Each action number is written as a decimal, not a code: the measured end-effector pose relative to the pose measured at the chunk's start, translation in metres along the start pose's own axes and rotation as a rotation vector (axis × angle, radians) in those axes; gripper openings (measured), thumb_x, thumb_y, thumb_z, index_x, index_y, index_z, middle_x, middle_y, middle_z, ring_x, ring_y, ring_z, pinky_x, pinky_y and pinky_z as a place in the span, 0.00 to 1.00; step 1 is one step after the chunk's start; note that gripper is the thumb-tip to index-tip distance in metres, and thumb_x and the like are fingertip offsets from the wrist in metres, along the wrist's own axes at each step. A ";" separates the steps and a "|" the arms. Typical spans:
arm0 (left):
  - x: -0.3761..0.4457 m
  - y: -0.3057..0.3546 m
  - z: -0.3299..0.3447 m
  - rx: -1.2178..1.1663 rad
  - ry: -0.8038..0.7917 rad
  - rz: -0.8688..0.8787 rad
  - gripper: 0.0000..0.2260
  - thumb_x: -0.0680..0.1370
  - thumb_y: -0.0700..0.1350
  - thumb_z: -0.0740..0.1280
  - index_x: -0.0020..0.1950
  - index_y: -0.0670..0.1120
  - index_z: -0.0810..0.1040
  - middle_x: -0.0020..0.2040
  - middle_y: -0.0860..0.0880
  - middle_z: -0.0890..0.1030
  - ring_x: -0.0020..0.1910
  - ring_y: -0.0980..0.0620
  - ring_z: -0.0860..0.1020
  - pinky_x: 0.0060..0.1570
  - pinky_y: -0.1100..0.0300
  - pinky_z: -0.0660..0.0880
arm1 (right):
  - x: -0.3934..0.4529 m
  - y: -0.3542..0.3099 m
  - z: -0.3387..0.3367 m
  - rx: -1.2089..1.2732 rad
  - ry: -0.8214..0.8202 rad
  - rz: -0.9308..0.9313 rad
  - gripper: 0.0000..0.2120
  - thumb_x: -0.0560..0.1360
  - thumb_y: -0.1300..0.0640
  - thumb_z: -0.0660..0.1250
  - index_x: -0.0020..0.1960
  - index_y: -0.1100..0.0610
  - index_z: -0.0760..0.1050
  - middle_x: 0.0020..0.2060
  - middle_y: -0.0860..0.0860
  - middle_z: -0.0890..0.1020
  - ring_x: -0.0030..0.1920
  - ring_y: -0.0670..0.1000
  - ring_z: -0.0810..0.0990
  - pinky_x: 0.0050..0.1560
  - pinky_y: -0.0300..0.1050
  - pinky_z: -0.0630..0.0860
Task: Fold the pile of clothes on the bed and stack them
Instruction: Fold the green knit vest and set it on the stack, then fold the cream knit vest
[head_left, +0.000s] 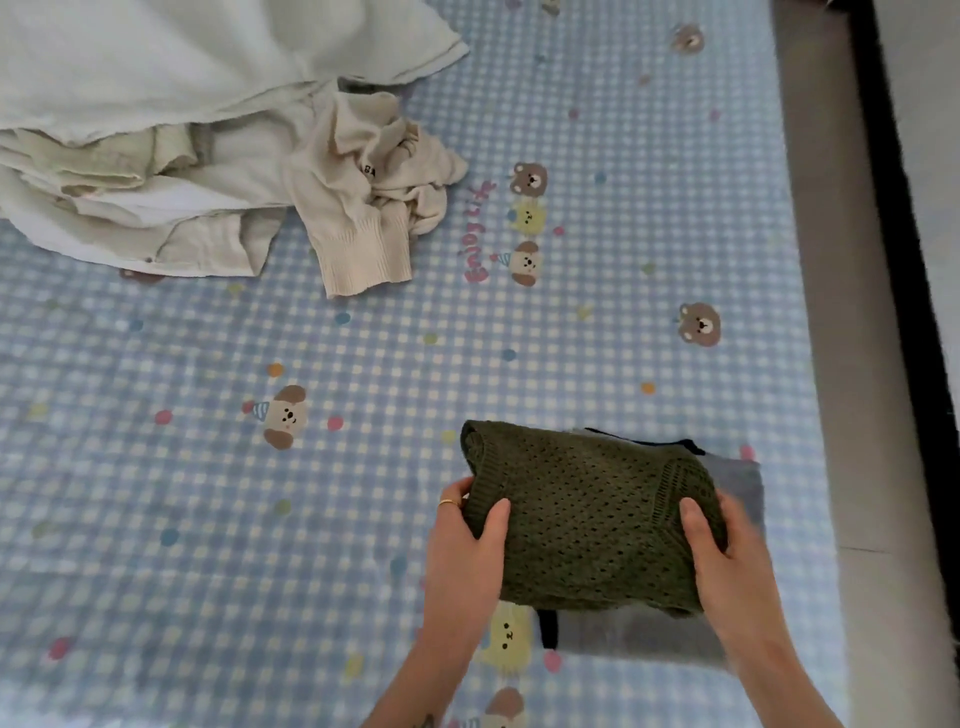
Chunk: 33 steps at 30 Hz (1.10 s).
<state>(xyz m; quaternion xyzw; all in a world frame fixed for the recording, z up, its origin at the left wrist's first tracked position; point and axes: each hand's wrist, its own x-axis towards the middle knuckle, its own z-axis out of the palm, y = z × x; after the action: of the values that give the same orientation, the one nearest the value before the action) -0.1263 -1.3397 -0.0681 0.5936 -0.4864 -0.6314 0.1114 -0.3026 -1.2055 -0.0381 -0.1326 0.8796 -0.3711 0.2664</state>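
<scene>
Folded olive-green open-knit sweater (589, 519): gripped at both ends for squaring onto grey folded stack (740, 488).
Left hand (467, 545), right hand (727, 561): thumbs on top.
Cream unfolded pile (208, 171): waiting, well apart.

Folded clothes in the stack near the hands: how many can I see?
3. The green knit sweater is on top, in both hands; a dark garment peeks out beneath it; the grey garment lies at the bottom. More could be hidden underneath.

Bed (208, 493), blue gingham sheet: pale unfolded clothes pile (171, 156) far left; folded grey garment (649, 634) near right edge.
</scene>
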 end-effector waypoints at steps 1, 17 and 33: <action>-0.002 0.002 0.017 -0.015 -0.042 0.012 0.12 0.77 0.48 0.66 0.59 0.56 0.70 0.48 0.59 0.79 0.45 0.64 0.79 0.43 0.64 0.78 | 0.002 0.008 -0.017 0.013 0.046 0.010 0.04 0.78 0.47 0.60 0.47 0.40 0.74 0.44 0.39 0.79 0.44 0.36 0.78 0.42 0.39 0.73; -0.015 -0.069 0.104 0.997 0.090 0.424 0.23 0.76 0.55 0.63 0.68 0.45 0.69 0.64 0.44 0.73 0.58 0.42 0.76 0.50 0.50 0.77 | 0.018 0.126 -0.039 -0.772 0.189 -0.103 0.27 0.80 0.44 0.53 0.75 0.55 0.57 0.73 0.59 0.62 0.71 0.61 0.63 0.70 0.58 0.59; 0.061 -0.054 0.107 1.263 -0.270 0.599 0.27 0.79 0.58 0.53 0.76 0.51 0.57 0.77 0.48 0.53 0.76 0.51 0.54 0.75 0.47 0.49 | 0.067 0.090 0.022 -0.922 -0.095 -0.073 0.45 0.69 0.32 0.24 0.76 0.52 0.54 0.76 0.52 0.56 0.76 0.54 0.54 0.73 0.62 0.50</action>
<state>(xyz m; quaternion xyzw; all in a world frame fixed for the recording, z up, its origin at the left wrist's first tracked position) -0.2115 -1.3049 -0.1665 0.3022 -0.9111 -0.2392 -0.1463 -0.3482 -1.1846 -0.1410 -0.2848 0.9344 0.0560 0.2066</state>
